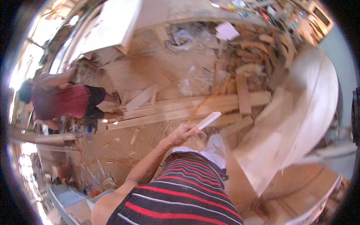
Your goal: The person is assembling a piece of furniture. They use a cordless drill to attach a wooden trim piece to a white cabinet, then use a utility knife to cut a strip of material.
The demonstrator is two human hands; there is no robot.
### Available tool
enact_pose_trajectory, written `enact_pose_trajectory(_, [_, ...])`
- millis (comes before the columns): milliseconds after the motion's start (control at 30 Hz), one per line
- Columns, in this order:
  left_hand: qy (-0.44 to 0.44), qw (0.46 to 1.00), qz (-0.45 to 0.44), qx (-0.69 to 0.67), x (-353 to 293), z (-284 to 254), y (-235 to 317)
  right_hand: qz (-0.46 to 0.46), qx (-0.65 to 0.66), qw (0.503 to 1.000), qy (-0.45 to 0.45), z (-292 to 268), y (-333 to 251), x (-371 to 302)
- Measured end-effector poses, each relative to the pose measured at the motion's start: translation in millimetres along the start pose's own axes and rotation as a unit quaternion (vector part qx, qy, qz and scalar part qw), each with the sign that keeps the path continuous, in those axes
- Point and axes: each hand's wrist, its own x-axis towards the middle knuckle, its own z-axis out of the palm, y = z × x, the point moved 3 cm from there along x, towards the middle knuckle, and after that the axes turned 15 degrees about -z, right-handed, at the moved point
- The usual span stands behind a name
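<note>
My left hand (183, 134) reaches out in front of my waist, its fingers closed round a short strip of pale wood (209, 120). The far end of the strip points up and to the right, and its edge looks bright white. Beyond it, long wooden planks (165, 113) lie across the sandy floor. My right hand does not show in the picture.
To the right, a large pale wooden sheet (288, 123) stands tilted, blurred. Curved wood offcuts (255, 52) are heaped at the back right. Another person (62, 97) in a red top stands at the left, near a white panel (108, 26).
</note>
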Motion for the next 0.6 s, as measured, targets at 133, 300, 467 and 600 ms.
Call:
enact_pose_trajectory(133, [0.056,0.998,0.025,-0.016,29,-38,70,-0.02,0.06,0.998,0.02,-83,-74,81])
enact_pose_trajectory(300, [0.127,0.99,0.025,-0.049,38,-89,141,-0.131,0.132,0.973,0.136,-231,-222,211])
enact_pose_trajectory(467, [0.144,0.981,0.013,-0.132,90,-140,166,-0.369,-0.109,0.885,0.262,-347,-452,280])
enact_pose_trajectory(600, [0.117,0.986,0.018,-0.116,171,-199,195,-0.435,0.062,0.868,0.231,-364,-567,305])
